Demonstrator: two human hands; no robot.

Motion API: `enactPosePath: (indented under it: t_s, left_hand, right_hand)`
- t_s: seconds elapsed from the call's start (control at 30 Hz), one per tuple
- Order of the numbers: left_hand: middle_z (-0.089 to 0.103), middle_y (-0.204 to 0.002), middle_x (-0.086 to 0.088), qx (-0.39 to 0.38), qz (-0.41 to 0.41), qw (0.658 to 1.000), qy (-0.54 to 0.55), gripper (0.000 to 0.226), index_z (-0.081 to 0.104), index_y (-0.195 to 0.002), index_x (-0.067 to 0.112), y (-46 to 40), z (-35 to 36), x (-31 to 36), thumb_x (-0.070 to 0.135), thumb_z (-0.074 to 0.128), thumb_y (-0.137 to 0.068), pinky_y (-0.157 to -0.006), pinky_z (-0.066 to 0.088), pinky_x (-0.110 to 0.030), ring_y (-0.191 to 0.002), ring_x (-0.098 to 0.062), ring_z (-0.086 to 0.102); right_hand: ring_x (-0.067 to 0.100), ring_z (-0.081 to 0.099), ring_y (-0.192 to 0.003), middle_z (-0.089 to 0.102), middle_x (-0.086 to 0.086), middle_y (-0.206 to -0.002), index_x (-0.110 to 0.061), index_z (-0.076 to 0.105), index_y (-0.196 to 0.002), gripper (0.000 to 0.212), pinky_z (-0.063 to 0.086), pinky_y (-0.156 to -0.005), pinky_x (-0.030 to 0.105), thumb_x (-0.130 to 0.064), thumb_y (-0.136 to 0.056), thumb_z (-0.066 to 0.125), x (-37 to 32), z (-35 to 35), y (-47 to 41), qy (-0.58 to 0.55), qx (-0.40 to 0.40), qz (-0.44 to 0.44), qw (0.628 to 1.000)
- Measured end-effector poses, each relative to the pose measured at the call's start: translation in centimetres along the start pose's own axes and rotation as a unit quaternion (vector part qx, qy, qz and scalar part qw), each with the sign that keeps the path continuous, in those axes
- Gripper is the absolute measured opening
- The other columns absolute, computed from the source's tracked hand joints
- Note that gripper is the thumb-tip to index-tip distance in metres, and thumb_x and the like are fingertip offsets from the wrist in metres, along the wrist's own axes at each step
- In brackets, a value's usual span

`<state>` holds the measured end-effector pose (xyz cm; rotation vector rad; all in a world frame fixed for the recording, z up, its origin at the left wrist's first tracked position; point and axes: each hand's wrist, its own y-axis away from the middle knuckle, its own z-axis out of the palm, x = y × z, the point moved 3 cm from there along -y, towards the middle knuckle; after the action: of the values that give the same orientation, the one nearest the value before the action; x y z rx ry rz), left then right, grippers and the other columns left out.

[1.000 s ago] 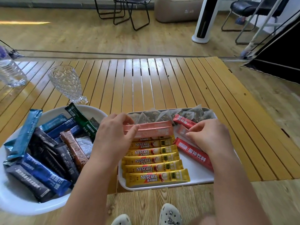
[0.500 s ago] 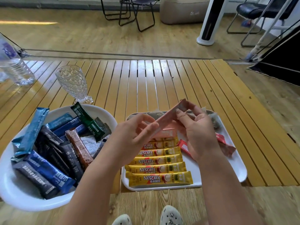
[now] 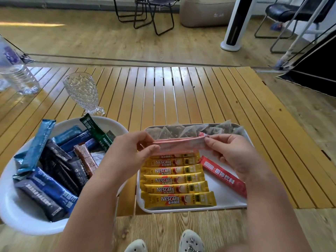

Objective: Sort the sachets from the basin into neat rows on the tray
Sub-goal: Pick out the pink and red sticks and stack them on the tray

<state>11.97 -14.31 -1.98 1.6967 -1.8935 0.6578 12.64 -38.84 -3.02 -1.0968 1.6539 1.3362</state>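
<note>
A white tray [image 3: 225, 203] holds a neat row of several yellow Nescafe sachets [image 3: 174, 180], a red sachet [image 3: 223, 175] lying slanted at the right, and pyramid tea bags [image 3: 181, 130] along the far edge. Over the tray, my left hand [image 3: 125, 155] and my right hand [image 3: 231, 153] pinch the two ends of a pink sachet [image 3: 180, 145], held level just above the yellow row. To the left, a white basin [image 3: 16, 213] is full of blue, black, brown and green sachets [image 3: 54, 168].
A cut-glass goblet [image 3: 81, 91] stands behind the basin, and a plastic water bottle [image 3: 16, 73] stands at the far left. The slatted wooden table [image 3: 181, 95] ends just right of the tray. Chairs and a white tower fan [image 3: 236, 22] stand on the floor beyond.
Both hands lifted a pink sachet off the tray, tilted it upward, then levelled it out flat above the yellow row. The red sachets at the right shifted.
</note>
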Motion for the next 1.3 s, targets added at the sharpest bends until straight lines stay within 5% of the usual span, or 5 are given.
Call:
enactPosePath:
  t_s: [0.27,0.47,0.73,1.03,1.3]
  left_hand:
    - [0.061,-0.081,0.017,-0.038,-0.02,0.994,-0.104,0.011,0.071,-0.091,0.03,0.1,0.8,-0.3,0.037,0.072,-0.082,-0.057,0.032,-0.012,-0.071,0.004,0.05]
    - [0.06,-0.087,0.016,-0.006,-0.026,0.993,-0.112,0.022,0.06,-0.091,0.032,-0.1,1.0,-0.5,0.037,0.076,-0.078,-0.061,0.035,-0.017,-0.075,-0.002,0.05]
    - [0.055,-0.081,0.019,0.022,-0.012,0.994,-0.104,0.02,0.058,-0.086,0.03,-0.1,0.5,-0.6,0.037,0.075,-0.079,-0.059,0.032,-0.013,-0.073,0.003,0.047]
    - [0.058,-0.082,0.014,0.061,0.004,0.993,-0.1,0.014,0.062,-0.09,0.027,-0.2,0.4,-0.4,0.037,0.07,-0.084,-0.058,0.031,-0.01,-0.07,0.002,0.049]
    - [0.059,-0.08,0.014,0.07,0.006,0.994,-0.084,0.011,0.063,-0.089,0.025,-0.2,0.3,-0.4,0.034,0.068,-0.085,-0.057,0.033,-0.011,-0.071,0.0,0.053]
  right_hand:
    - [-0.001,0.058,-0.068,0.067,-0.014,-0.068,-0.026,0.078,-0.078,0.007,0.039,-0.056,0.014,-0.02,-0.08,0.075,-0.1,0.5,0.4,0.281,0.017,-0.028,0.959]
    - [0.001,0.062,-0.077,0.07,-0.012,-0.075,-0.03,0.072,-0.069,0.014,0.052,-0.076,0.026,-0.021,-0.077,0.078,0.1,1.7,-0.4,0.291,0.017,-0.062,0.955]
    - [0.008,0.06,-0.076,0.067,-0.01,-0.081,-0.028,0.071,-0.084,0.007,0.041,-0.058,0.022,-0.032,-0.08,0.076,0.3,-2.0,-0.3,0.314,0.179,-0.052,0.931]
    - [0.028,0.053,-0.111,0.063,0.004,-0.113,-0.034,0.07,-0.109,0.031,0.051,-0.087,0.039,-0.034,-0.078,0.072,1.7,-2.5,-1.6,0.363,0.228,-0.003,0.903]
    - [0.018,0.055,-0.084,0.068,0.003,-0.099,-0.024,0.069,-0.104,0.024,0.041,-0.069,0.027,-0.028,-0.081,0.075,1.3,-3.6,-1.2,0.33,0.226,-0.027,0.916]
